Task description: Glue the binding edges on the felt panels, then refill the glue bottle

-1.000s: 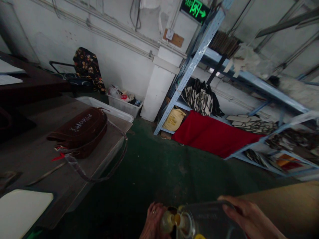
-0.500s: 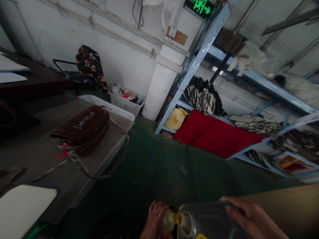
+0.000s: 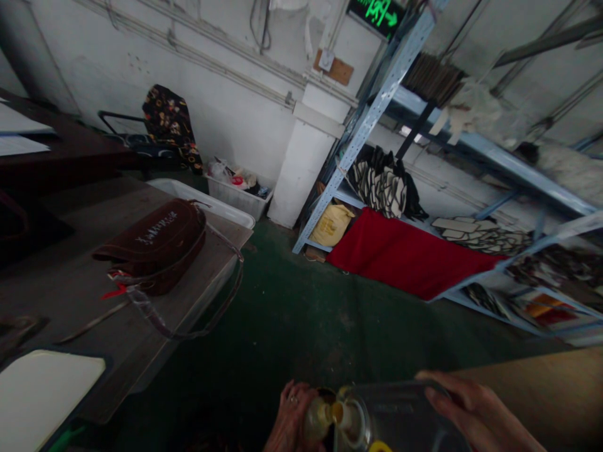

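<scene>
At the bottom of the view, my left hand [image 3: 293, 414] is wrapped round a small translucent bottle [image 3: 316, 419] with a yellowish tint. My right hand [image 3: 471, 405] grips a dark grey can [image 3: 400, 414], its thumb and fingers on the can's far end. The can is tipped on its side, and its pale spout [image 3: 343, 414] meets the bottle's mouth. A yellow round part [image 3: 379, 446] shows on the can near the bottom edge. Whether liquid is flowing between them I cannot tell.
To the left, a brown leather bag [image 3: 155, 245] with a strap lies on a wooden table [image 3: 207, 282]. A white-topped stool or board [image 3: 49, 395] is nearer. Blue metal shelving [image 3: 367, 119] with a red cloth [image 3: 405, 254] stands at right. A white bin [image 3: 242, 196] sits against the wall.
</scene>
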Demonstrator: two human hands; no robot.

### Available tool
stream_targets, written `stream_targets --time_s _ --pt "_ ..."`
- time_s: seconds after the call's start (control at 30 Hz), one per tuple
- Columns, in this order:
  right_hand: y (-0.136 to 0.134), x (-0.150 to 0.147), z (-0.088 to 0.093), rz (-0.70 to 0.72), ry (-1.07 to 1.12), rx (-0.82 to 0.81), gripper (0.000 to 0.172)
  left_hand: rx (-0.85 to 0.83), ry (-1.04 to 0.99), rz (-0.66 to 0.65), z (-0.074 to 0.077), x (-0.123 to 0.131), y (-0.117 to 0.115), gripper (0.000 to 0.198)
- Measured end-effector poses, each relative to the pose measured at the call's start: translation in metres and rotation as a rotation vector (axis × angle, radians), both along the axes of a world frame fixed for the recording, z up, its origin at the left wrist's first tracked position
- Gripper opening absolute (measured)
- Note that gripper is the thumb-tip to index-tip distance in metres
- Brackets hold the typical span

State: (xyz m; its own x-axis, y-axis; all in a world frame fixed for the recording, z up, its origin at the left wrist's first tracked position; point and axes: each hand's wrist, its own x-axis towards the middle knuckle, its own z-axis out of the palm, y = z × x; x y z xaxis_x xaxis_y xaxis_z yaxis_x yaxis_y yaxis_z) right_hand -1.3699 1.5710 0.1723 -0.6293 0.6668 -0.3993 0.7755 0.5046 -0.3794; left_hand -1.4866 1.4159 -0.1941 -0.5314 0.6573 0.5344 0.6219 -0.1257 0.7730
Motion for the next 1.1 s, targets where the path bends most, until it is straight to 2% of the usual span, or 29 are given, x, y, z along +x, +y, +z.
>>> stream_targets --time_s 0.2,0.3,0.47,0.6,0.7,0.77,0.9,1.0,1.1 --pt "0.001 -0.001 0.0 -0.022 0.021 0.028 0.05 -0.019 0.018 -0.037 0.001 -0.003 -0.003 0.086" --pt "-0.005 -0.005 0.0 -0.032 0.051 0.108 0.046 -0.055 0.074 -0.08 -0.001 -0.005 -0.003 0.086" --pt "-0.023 -0.026 0.003 -0.064 0.101 0.383 0.044 -0.029 0.036 0.011 -0.009 0.002 0.003 0.088" --pt "-0.027 -0.036 0.004 -0.038 0.086 0.45 0.044 -0.001 0.023 0.058 -0.018 0.007 0.008 0.092" --pt "-0.019 -0.027 0.003 -0.044 0.068 0.401 0.042 0.015 0.024 0.077 -0.024 0.009 0.011 0.093" --pt "-0.01 -0.017 0.001 -0.027 0.037 0.286 0.042 0.026 0.02 0.082 -0.023 0.008 0.01 0.092" --pt "0.002 -0.002 -0.003 0.015 -0.014 0.082 0.045 -0.023 0.046 0.023 -0.008 0.0 0.002 0.09" --pt "0.005 0.001 -0.005 -0.005 -0.003 0.055 0.048 -0.061 0.106 -0.063 0.003 -0.006 -0.005 0.088" --pt "0.004 0.001 -0.005 -0.017 -0.025 0.047 0.051 -0.031 0.094 -0.032 0.006 -0.006 -0.005 0.088"
